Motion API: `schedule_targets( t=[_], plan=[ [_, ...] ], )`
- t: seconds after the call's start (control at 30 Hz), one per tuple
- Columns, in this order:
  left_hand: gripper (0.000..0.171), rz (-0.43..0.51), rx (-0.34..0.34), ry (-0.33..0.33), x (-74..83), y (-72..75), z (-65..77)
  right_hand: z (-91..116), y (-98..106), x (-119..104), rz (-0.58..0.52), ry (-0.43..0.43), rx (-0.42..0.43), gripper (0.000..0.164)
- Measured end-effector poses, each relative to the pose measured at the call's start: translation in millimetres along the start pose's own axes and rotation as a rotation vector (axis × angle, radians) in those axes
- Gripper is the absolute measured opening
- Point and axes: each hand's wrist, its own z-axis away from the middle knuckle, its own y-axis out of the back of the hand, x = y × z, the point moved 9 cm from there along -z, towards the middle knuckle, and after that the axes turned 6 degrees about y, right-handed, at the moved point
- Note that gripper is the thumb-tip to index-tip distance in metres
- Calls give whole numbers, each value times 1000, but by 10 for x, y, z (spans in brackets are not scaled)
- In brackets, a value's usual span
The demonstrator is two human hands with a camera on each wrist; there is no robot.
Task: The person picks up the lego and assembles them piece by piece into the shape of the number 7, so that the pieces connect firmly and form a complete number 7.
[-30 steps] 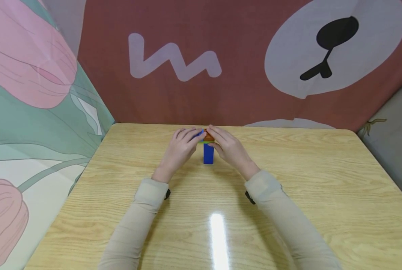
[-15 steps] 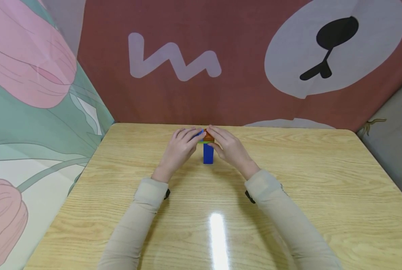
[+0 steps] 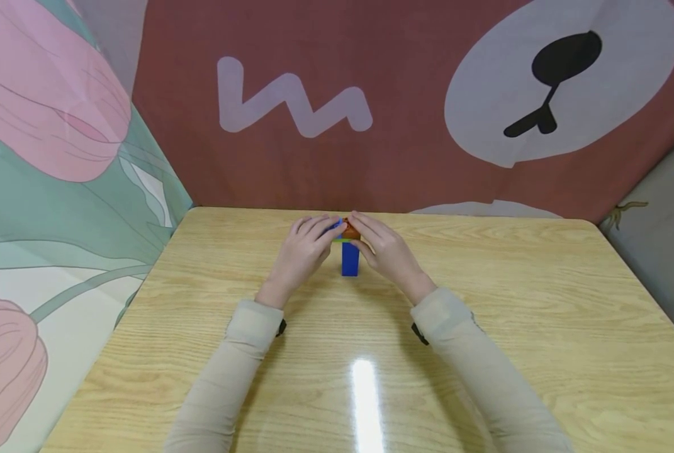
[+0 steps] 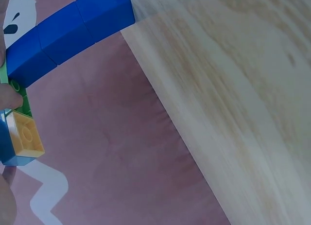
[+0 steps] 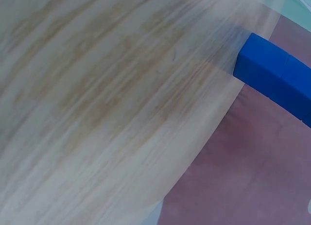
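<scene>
A column of blue toy building bricks (image 3: 350, 259) stands upright on the table, with a green plate (image 4: 25, 104) across its top. Above the plate sit a blue brick (image 4: 7, 146), a yellow brick (image 4: 27, 133) with its hollow underside showing, and an orange brick (image 3: 350, 232). My left hand (image 3: 303, 248) pinches this top layer from the left, thumb at the green plate and a fingertip at the blue brick. From the right, my right hand (image 3: 390, 251) grips the orange brick's end, fingers over it and thumb below. The fingers partly cover the upper bricks.
The wooden table (image 3: 512, 327) ends just behind the column at a reddish-brown backdrop (image 3: 404, 145) printed with an animal face. A tulip-patterned cloth (image 3: 48, 94) hangs at the left. A light reflection lies on the tabletop near the front.
</scene>
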Motion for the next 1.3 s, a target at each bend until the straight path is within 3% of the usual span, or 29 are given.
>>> schedule_targets(
  t=[0.27,0.5,0.77,1.0,1.17,1.3],
  plan=[
    [45,6,7,-4,8,0,16,16,-10,17,-87,-70,70,43],
    [44,18,-3,10,1,1,3,6,-22,62,-104,-117,14,44],
    [46,23,-26,20,-10,-14,-5,96,-170,339,-417,-486,-84,53],
    [47,102,-45,30,-16,8,-21,137,-202,404,-566,-583,-52,46],
    [49,264,-64,130,-101,34,-41,171,-235,442,-651,-670,-56,47],
    [51,415,-70,281,-251,45,-34,208,-268,476,-704,-738,-66,48]
  ],
)
